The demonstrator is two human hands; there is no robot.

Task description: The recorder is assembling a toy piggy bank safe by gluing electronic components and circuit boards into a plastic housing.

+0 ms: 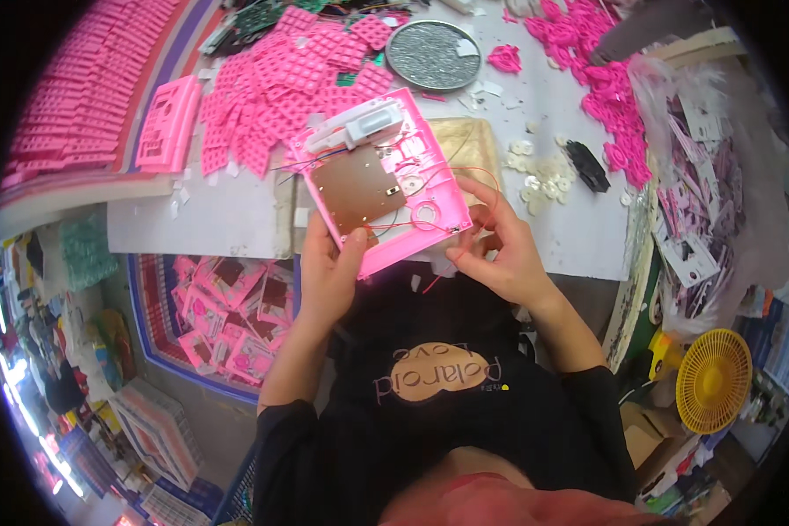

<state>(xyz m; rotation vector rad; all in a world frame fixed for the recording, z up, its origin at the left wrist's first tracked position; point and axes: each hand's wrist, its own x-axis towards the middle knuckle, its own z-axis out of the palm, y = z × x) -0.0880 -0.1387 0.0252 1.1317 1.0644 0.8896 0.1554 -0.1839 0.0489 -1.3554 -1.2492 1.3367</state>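
Note:
A pink plastic casing (386,260) is held tilted over the near edge of the table, its inner side facing up. Inside it sit a brown circuit board (355,187), a grey-white plastic part (368,125) along the far side and several thin wires. My left hand (331,267) grips the casing's near left side, thumb over the rim. At the near right corner, my right hand (498,250) has its fingers curled together where a thin red wire (497,188) loops down to them. The fingertips partly hide what they pinch.
Pink keypad sheets (272,88) pile up behind the casing, near a round tray of small metal pieces (433,54). White discs (548,175) and a black part (587,167) lie to the right. A crate (153,337) of pink casings stands lower left, a yellow fan (714,381) lower right.

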